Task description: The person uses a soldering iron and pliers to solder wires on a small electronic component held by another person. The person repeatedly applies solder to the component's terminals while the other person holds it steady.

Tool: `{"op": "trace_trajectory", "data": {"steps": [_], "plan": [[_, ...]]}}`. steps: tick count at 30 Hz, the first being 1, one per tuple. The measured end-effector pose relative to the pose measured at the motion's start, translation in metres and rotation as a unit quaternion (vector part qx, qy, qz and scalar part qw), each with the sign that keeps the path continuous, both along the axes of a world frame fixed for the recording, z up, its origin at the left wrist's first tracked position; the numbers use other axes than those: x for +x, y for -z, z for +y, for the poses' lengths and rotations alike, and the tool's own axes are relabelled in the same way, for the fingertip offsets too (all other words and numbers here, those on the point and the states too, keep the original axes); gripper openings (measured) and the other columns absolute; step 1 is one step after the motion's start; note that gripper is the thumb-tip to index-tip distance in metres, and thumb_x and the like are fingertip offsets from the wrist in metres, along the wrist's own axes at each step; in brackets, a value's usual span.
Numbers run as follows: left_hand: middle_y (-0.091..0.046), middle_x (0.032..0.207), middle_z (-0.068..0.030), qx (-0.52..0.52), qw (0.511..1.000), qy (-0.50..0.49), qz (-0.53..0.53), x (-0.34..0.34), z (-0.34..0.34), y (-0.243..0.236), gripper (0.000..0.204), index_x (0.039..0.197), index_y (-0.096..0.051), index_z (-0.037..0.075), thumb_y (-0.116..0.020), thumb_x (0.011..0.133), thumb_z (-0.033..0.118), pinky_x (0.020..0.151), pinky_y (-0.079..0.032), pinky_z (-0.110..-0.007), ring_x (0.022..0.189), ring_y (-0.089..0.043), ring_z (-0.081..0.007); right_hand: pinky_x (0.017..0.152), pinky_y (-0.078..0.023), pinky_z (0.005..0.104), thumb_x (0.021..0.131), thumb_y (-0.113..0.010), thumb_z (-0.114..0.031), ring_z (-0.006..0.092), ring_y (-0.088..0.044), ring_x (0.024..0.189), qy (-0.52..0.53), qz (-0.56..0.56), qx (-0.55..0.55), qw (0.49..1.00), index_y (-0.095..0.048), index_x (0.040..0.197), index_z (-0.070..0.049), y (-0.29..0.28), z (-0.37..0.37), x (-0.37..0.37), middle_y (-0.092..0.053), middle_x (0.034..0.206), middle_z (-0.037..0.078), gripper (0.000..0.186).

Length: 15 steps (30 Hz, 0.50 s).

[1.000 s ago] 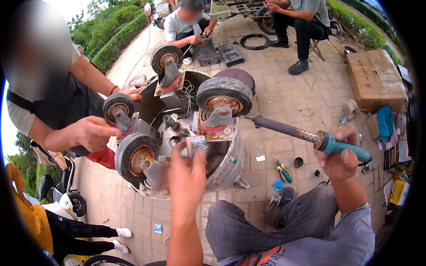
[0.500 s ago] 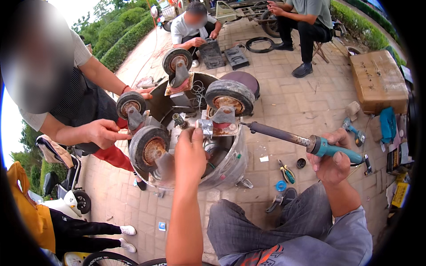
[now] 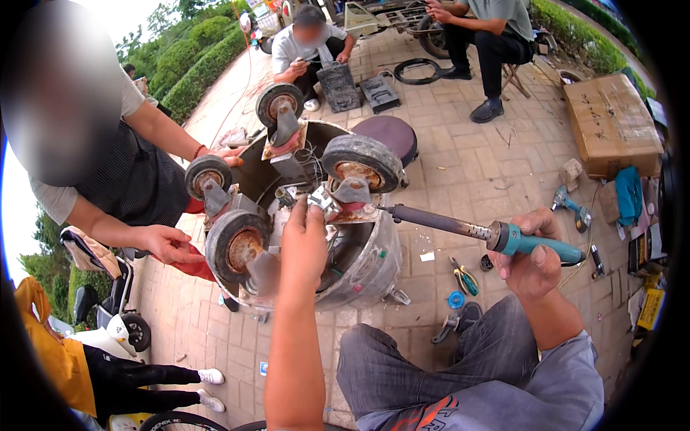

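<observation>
My left hand (image 3: 303, 241) reaches over an upturned round metal tub (image 3: 374, 258) and pinches a small shiny metal piece (image 3: 325, 204), which lies tilted beside a caster plate. My right hand (image 3: 532, 262) grips a soldering iron (image 3: 447, 222) by its teal handle, its dark tip pointing left, close to the plate. Rusty caster wheels (image 3: 363, 164) stand up from the tub, one (image 3: 239, 246) just left of my left forearm. A brass-coloured fitting (image 3: 285, 195) sits near my fingertips.
At the left a co-worker's hand (image 3: 172, 244) is beside the tub. Pliers (image 3: 463, 277), a blue tape roll (image 3: 456, 299) and a teal cordless drill (image 3: 573, 207) lie on the paving. A cardboard box (image 3: 611, 126) stands far right; a round stool (image 3: 388, 135) is behind the tub.
The metal piece has turned and shifted slightly left in my left hand. My right hand has moved the soldering iron a little left. The co-worker's near hand has drawn back from the wheel.
</observation>
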<state>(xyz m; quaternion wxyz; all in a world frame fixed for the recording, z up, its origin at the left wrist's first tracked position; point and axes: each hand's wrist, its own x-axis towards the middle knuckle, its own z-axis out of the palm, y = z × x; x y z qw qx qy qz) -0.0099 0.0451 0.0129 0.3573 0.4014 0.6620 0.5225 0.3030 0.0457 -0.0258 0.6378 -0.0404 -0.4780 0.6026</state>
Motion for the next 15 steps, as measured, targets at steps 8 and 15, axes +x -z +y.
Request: {"op": "trace_trajectory", "data": {"steps": [8,15], "plan": [[-0.058,0.116,-0.0271,0.045,0.931,-0.012,0.362,0.005,-0.003,0.005,0.078,0.134,-0.044,-0.017,-0.077,0.082,0.031,0.093,-0.046,-0.039,0.107,-0.059,-0.0349,0.049,-0.048,0.0317,0.087,-0.067,-0.027,0.0201,-0.058,0.054,0.019,-0.015,-0.005,1.0,-0.051,0.11,-0.003,0.003,0.0,-0.001,-0.063,0.078,0.018,0.038],[-0.06,0.116,-0.0256,0.018,0.924,-0.008,0.383,-0.001,-0.004,-0.007,0.075,0.128,-0.049,-0.018,-0.081,0.08,0.029,0.088,-0.049,-0.037,0.102,-0.062,-0.0287,0.045,-0.05,0.0297,0.085,-0.071,-0.029,0.0219,-0.061,0.062,0.022,-0.018,-0.025,0.999,-0.051,0.109,-0.002,0.006,0.003,0.007,-0.061,0.087,0.016,0.041]]}}
